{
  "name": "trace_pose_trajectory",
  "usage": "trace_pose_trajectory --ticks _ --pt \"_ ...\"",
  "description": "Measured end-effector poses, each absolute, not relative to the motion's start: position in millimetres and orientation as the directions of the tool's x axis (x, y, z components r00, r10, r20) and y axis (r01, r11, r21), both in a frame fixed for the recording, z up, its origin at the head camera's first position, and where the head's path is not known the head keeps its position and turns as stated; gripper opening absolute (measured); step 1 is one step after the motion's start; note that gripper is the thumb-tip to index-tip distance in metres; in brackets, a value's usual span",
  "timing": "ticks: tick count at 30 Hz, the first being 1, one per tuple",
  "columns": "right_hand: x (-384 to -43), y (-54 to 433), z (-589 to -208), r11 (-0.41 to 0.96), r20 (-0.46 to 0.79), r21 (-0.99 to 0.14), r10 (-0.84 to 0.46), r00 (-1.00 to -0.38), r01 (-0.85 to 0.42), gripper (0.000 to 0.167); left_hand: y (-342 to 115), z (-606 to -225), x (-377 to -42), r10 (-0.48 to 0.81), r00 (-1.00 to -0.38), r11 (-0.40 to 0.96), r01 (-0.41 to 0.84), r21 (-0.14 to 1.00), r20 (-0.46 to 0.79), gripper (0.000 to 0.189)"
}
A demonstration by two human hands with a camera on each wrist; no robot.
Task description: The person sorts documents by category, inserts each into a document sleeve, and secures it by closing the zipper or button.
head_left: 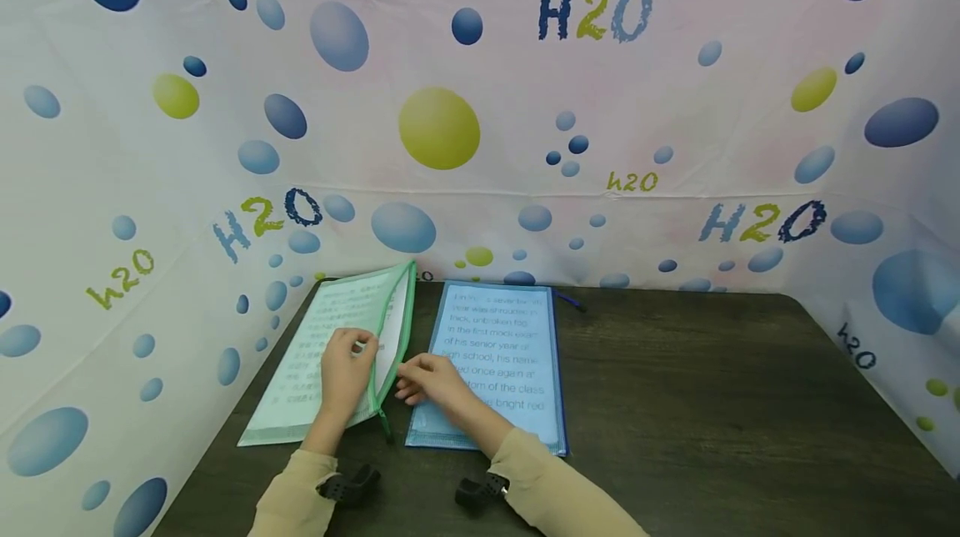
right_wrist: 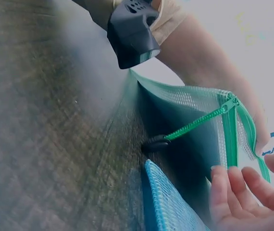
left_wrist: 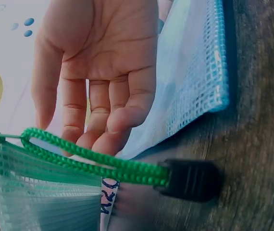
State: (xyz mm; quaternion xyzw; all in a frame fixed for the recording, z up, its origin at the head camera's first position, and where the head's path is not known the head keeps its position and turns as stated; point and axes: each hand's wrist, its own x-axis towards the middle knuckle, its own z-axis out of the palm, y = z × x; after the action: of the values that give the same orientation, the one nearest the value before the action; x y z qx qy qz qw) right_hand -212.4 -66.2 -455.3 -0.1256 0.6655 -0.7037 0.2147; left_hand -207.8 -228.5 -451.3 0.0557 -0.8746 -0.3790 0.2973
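Note:
A green zippered mesh document pouch (head_left: 315, 353) with a printed sheet lies at the left, its zipper side parted and raised, white paper showing inside. My left hand (head_left: 347, 370) pinches the near edge of its opening. My right hand (head_left: 435, 383) reaches over the blue pouch, thumb and index fingertips at the other zipper edge; the remaining fingers are loosely bent. In the left wrist view the right hand (left_wrist: 103, 72) appears behind the green cord zipper pull (left_wrist: 98, 161). The right wrist view shows the right hand (right_wrist: 252, 197) by the green zipper strip (right_wrist: 230, 134).
A blue mesh document pouch (head_left: 495, 353) with a printed English page lies flat under the right forearm. Its blue zipper pull (head_left: 570, 300) sticks out at the far right corner. The dark wooden table (head_left: 712, 404) extends right, and a patterned backdrop (head_left: 510, 103) rises behind.

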Motion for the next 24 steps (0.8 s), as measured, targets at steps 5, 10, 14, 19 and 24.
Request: trace_pose_trajectory --ticks 5,10,14,19,24 --pt "-208 -63 -459 -0.061 -0.151 -0.973 -0.556 -0.817 0.222 0.033 -230 -451 -208 -0.343 -0.825 0.678 0.113 0.726 0.448 0.012" --pt "-205 -62 -462 -0.104 -0.218 -0.930 -0.619 -0.755 0.353 0.036 -230 -451 -208 -0.354 -0.825 0.651 0.121 0.749 0.441 0.013" --pt "-202 -62 -466 -0.103 -0.232 -0.909 -0.679 -0.697 0.403 0.037 -229 -451 -208 -0.365 -0.828 0.636 0.112 0.763 0.426 0.014" --pt "-200 -63 -466 -0.074 -0.222 -0.901 -0.767 -0.602 0.427 0.027 -230 -451 -207 -0.373 -0.839 0.625 0.088 0.776 0.395 0.015" --pt "-200 -64 -465 -0.037 -0.221 -0.896 -0.827 -0.517 0.442 0.029 -230 -451 -207 -0.368 -0.841 0.624 0.092 0.776 0.396 0.015"
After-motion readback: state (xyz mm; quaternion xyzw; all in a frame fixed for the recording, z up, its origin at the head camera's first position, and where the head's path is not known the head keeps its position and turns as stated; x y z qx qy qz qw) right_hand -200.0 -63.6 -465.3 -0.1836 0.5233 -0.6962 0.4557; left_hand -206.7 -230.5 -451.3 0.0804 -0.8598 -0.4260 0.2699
